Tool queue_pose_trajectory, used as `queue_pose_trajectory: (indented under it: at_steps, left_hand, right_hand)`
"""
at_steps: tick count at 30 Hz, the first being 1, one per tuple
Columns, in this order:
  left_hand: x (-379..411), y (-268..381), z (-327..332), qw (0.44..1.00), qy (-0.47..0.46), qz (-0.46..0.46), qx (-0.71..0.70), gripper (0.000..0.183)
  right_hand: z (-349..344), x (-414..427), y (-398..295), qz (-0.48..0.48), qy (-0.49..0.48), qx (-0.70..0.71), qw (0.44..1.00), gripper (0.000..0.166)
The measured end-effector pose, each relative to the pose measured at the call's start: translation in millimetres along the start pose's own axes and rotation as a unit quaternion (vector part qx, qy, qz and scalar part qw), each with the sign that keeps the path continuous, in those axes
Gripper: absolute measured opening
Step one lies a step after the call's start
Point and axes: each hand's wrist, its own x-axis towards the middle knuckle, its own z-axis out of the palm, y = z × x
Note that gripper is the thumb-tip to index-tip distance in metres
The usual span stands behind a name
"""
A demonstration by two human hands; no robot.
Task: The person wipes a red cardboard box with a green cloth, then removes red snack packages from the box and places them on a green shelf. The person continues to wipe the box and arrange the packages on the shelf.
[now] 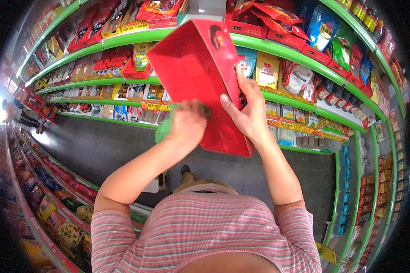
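A red cardboard box [194, 75] is held up tilted before the shelves, its open side facing me. My right hand [247, 105] grips the box's right wall, thumb at the inner edge and fingers on the printed outside. By the lower left edge of the box is my left hand [188, 123], blurred, closed on a green cloth [164, 128] that hangs down to its left. A dark green bit of it shows at the fingertips, against the box's inside.
Curved green-edged shelves [290, 51] with packaged foods stretch across the front and right. At the lower left stands another shelf row [51, 198] with bagged goods. Dark floor [123, 143] lies between. A person [25, 116] stands far left in the aisle.
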Motion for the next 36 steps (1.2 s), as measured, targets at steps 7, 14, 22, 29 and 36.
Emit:
queue_pose_trajectory:
  at_steps: [7, 14, 22, 29, 36]
  left_hand:
    - [-3.4, 7.3, -7.3, 0.897, 0.280, -0.070, -0.334, 0.042]
    - [5.5, 21.4, 17.0, 0.926, 0.221, -0.025, -0.306, 0.040]
    - [52.7, -45.4, -7.5, 0.921, 0.363, -0.044, -0.135, 0.038]
    - [73.4, -61.4, 8.3, 0.972, 0.228, -0.062, -0.002, 0.023]
    - [38.5, -60.6, -3.8, 0.976, 0.102, -0.169, -0.090, 0.025]
  right_hand:
    - [16.9, -0.5, 19.6, 0.070, 0.023, 0.153, 0.985, 0.067]
    - [12.3, -2.9, 16.7, 0.152, -0.012, 0.287, 0.946, 0.061]
    - [18.5, -18.4, 15.8, 0.157, -0.032, 0.272, 0.949, 0.063]
    - [21.5, -20.1, 8.7, 0.144, -0.036, 0.177, 0.973, 0.067]
    - [1.5, -14.9, 2.5, 0.160, -0.068, 0.029, 0.984, 0.069]
